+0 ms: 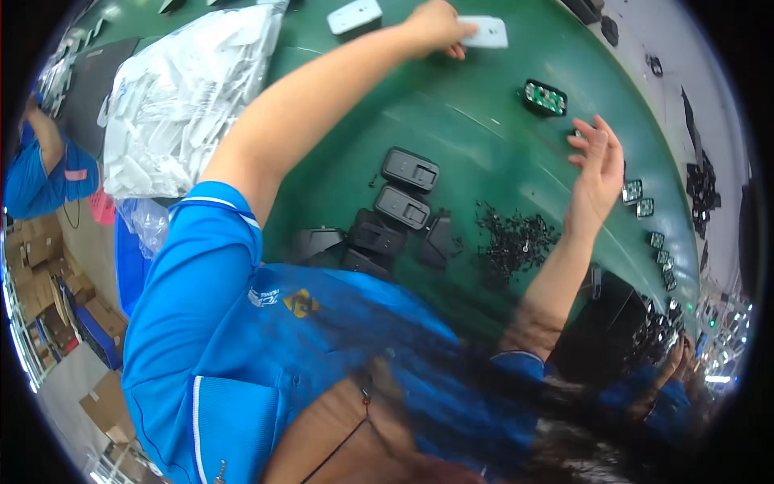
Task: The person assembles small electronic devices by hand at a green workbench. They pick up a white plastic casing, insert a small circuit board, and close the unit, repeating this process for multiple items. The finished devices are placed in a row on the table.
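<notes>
At the far side of the green table, my left hand (436, 31) is closed on the edge of a white rectangular plastic cover (486, 32). Left of it lies a stack of similar white covers (355, 16). My right hand (597, 173) is raised at the right with its fingers apart and nothing in them. Just beyond its fingertips sits a black housing with a green circuit board (546, 98) inside. A small part partly behind the right fingers cannot be made out.
A clear bag of white plastic parts (185, 105) lies at the left. Nearer me are several black housings (409, 169) and a pile of small black screws (516, 242). Small circuit-board units (645, 208) line the right. Co-workers (52, 169) are at both sides.
</notes>
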Demonstrator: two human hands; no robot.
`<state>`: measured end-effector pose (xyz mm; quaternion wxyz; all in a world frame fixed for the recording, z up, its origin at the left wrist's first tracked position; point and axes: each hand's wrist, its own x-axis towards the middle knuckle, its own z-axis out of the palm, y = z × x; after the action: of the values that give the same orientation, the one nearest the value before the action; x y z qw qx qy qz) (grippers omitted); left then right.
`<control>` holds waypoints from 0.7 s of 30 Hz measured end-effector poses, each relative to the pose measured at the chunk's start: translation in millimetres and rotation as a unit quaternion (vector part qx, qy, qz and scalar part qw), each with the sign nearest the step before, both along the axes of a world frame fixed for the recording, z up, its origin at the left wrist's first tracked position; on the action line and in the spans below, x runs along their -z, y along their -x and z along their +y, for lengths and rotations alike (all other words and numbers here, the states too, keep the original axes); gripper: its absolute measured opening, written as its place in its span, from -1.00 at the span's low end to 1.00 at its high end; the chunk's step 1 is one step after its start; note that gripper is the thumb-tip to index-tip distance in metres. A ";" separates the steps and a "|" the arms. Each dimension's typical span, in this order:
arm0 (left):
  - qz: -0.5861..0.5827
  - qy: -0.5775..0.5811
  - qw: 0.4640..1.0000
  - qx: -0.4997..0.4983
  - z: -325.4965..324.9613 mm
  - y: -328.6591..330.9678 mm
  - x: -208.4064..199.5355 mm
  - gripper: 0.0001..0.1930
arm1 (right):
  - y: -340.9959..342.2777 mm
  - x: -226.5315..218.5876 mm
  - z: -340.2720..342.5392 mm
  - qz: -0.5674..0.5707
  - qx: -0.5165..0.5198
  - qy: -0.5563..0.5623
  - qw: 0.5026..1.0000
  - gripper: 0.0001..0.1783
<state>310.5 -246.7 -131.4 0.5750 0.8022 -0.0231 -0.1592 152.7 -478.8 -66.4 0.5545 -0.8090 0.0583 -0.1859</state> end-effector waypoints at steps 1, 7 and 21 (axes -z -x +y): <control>0.011 -0.009 1.000 0.004 2.7 -16.4 9.6 -0.66 | 10.9 -3.8 -10.6 0.008 0.017 0.030 0.999 -0.65; 0.143 -0.022 0.988 0.056 17.9 -47.7 12.0 -0.63 | 89.3 12.4 -32.1 0.109 -0.017 0.211 0.971 -0.85; -0.343 -0.344 0.874 -0.023 55.4 2.8 -105.7 -0.51 | 87.9 45.3 47.4 0.016 -0.196 0.370 0.908 -0.88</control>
<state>307.7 -191.2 -25.7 0.2218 0.9539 -0.1446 0.1414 64.8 -431.5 -111.6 0.2395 -0.9543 -0.1654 -0.0683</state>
